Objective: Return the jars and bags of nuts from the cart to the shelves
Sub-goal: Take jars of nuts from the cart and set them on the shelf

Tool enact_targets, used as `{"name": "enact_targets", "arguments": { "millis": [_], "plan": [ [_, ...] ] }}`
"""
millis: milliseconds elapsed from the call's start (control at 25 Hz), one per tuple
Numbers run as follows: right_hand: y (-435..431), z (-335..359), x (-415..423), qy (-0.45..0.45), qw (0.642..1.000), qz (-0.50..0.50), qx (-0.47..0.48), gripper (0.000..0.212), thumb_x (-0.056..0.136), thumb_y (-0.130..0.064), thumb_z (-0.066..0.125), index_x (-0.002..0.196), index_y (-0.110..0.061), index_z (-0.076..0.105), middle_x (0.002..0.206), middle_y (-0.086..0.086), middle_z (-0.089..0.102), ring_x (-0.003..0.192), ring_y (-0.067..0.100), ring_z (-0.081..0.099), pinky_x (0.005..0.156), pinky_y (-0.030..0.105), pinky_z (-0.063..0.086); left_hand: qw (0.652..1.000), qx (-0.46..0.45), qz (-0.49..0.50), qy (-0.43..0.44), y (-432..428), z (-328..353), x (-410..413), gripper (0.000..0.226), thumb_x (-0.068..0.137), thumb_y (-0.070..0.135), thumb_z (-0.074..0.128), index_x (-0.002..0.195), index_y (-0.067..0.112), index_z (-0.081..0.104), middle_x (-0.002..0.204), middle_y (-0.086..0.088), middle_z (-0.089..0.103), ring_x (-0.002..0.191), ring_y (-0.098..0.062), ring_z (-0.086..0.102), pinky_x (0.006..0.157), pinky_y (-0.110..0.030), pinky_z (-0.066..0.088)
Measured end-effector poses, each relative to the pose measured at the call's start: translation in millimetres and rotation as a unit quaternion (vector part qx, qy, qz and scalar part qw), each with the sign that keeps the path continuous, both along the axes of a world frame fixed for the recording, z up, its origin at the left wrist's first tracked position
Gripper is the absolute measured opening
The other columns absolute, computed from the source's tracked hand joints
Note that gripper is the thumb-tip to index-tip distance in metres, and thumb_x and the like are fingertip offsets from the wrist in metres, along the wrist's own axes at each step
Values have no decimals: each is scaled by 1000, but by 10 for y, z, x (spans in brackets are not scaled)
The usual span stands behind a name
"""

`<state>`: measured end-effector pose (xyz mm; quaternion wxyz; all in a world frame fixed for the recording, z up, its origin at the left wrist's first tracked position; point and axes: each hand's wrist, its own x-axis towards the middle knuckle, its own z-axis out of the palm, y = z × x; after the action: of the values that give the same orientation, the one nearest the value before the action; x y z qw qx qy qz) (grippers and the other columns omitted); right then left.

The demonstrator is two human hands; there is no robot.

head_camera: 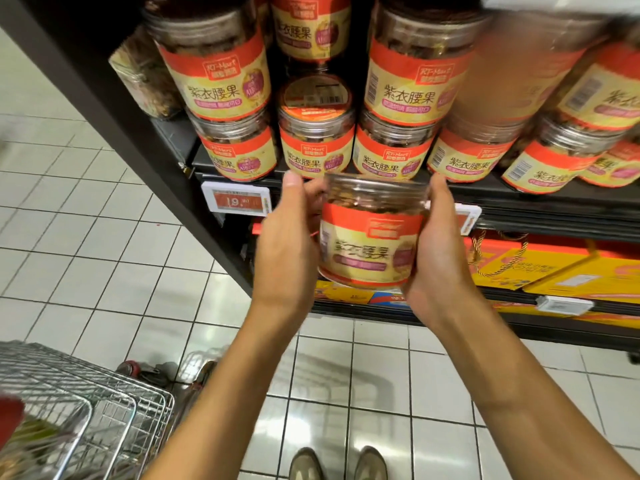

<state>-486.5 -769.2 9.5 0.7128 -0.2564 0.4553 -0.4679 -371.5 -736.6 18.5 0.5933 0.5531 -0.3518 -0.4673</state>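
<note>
before shelf, both hands' (pixel 284 244) (pixel 438 251) grip curled round jar (pixel 372 237)

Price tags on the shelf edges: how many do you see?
3. One tag left of the held jar; one tag partly behind the right hand; one tag on the lower shelf. Others may be hidden.

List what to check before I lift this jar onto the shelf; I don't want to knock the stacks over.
1. Grip: left hand and right hand both hold the held jar by its sides: ok.
2. Pose: held jar upright, label towards the camera: ok.
3. Product: its label matches the shelf jars: ok.
4. Free spot: bare lid on the second front bottom jar from the left: ok.
5. Stability: shelf jars beside that spot steady: cannot tell.
</note>
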Motion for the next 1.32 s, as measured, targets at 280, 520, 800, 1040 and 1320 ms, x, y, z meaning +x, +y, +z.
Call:
{"name": "enact_targets", "arguments": {
  "millis": [280, 520, 800, 1040, 1320],
  "plan": [
    [234, 199, 28, 59, 981, 79, -165, 70, 89, -60, 13, 127, -19, 55, 123, -4, 64, 115, 6, 58, 92, 23, 50, 998, -45, 46, 8, -59, 119, 88, 56, 79, 62, 43, 112, 19, 60, 110, 3, 70, 108, -17, 63, 96, -44, 47],
    [614, 206, 89, 168, 952, 14, -257, 49, 83, -58, 34, 112, -30, 62, 121, -15, 64, 120, 1, 53, 97, 15, 42, 986, -72, 131, -76, -25, 153, 166, 35, 84, 57, 32, 91, 25, 44, 77, 23, 64, 79, 8, 59, 78, -22, 48],
    [282, 470, 212, 109, 942, -13, -317, 42, 85, -49, 40, 119, -30, 54, 130, -13, 58, 126, 0, 47, 104, 20, 39, 989, -119, 36, -78, -161, 367, 360, 69, 87, 55, 14, 137, 20, 47, 139, -7, 46, 131, -17, 44, 111, -41, 34],
    [-115, 621, 393, 102, 937, -24, -332, 32, 90, -39, 34, 110, -31, 58, 112, -21, 64, 107, -13, 55, 87, 6, 42, 983, -182, 13, 22, -328, 384, 363, 64, 89, 47, 20, 142, 14, 36, 144, -2, 44, 132, -5, 41, 113, -30, 33],
    [-225, 549, 506, 304, 883, -147, -325, 39, 92, -45, 32, 65, -38, 60, 98, -12, 54, 108, 14, 56, 100, 40, 43, 963, -183, 43, -192, -392, 154, 353, 47, 99, 35, 25, 141, 16, 36, 141, 2, 38, 130, 2, 36, 112, -22, 29]
  ]
}}
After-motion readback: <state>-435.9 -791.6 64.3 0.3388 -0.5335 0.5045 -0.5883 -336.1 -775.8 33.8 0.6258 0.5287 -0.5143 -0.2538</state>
